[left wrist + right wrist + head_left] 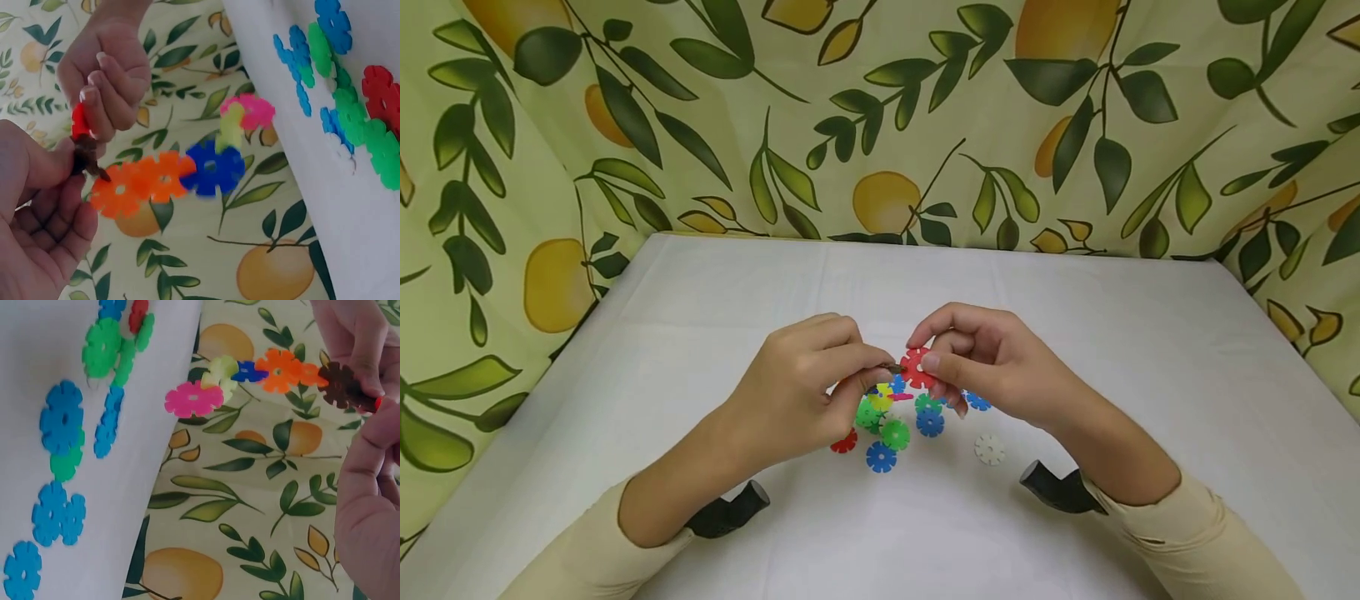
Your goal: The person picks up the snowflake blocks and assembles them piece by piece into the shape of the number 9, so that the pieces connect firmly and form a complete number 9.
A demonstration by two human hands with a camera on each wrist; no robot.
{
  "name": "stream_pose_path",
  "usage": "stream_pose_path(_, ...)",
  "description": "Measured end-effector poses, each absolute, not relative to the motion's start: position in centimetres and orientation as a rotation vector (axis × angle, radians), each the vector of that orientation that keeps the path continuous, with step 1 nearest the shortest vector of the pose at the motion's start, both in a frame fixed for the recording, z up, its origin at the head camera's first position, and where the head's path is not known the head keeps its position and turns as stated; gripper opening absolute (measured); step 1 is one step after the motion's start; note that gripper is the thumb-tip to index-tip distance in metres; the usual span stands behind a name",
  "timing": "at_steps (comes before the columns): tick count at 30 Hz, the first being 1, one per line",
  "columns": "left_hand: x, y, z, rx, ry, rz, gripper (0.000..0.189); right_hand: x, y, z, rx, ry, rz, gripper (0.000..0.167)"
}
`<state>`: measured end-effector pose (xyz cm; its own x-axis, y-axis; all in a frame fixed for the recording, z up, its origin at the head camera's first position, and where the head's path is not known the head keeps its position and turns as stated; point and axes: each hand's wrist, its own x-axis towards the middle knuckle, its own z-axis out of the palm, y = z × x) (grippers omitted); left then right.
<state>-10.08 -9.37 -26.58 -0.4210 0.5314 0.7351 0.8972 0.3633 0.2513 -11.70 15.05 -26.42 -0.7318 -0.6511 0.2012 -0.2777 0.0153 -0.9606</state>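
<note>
My left hand (pixel 808 379) pinches a brown notched disc (pixel 337 384) between thumb and forefinger. From that brown disc hangs a chain of linked notched discs: orange discs (pixel 122 189), a dark blue disc (pixel 212 170), a pale yellow disc (pixel 230 128) and a pink disc (pixel 256 111). Facing it, my right hand (pixel 1007 362) holds a red notched disc (pixel 916 368) between thumb and fingers. The red disc's edge meets the brown disc at the left fingertips. Both hands are raised over the loose pieces, and the fingers partly hide the joint.
Below the hands, loose notched discs lie on the white table (pixel 700 333), among them a green disc (pixel 895 435), blue discs (pixel 882 457), a red disc (pixel 845 442) and a white disc (pixel 989 449). Black curved wrist mounts (pixel 730 510) jut from the sleeves. A fruit-patterned cloth (pixel 880 125) hangs behind.
</note>
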Motion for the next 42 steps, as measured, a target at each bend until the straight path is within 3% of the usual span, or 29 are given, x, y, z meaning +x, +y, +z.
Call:
stream_pose_path(8,-8.9,-8.0,-27.2,-1.181,-1.950,-0.798,0.012,-9.7,13.3,-26.9,-0.883,2.128,-2.001,0.005)
stream_pose_path(14,-8.6,-8.1,-26.8,-1.128,-1.887,-0.755,0.005,-8.9,12.1,-27.6,-1.034,2.189,-2.237,0.011)
stream_pose_path(23,-8.8,-8.9,-26.2,-1.184,-1.904,-0.743,0.003,-8.7,12.3,-27.4,-0.972,2.069,-2.160,0.010)
stream_pose_path(29,-8.4,-8.7,-25.7,-1.160,-1.921,-0.763,0.012,-8.3,12.1,-27.3,-0.964,1.997,-2.131,0.008)
stream_pose_path(31,-8.3,-8.8,-25.0,-1.151,-2.022,-0.828,0.005,-8.2,12.1,-27.1,-0.899,1.957,-2.159,0.009)
stream_pose_path(36,-8.2,-9.5,-23.7,-1.190,-2.334,-1.109,0.043,-8.0,11.9,-27.1,-0.808,1.771,-2.246,0.012)
stream_pose_path(42,-8.9,-10.5,-23.5,-1.129,-2.348,-1.454,0.036,-9.6,11.2,-29.3,-1.102,2.072,-1.990,0.013)
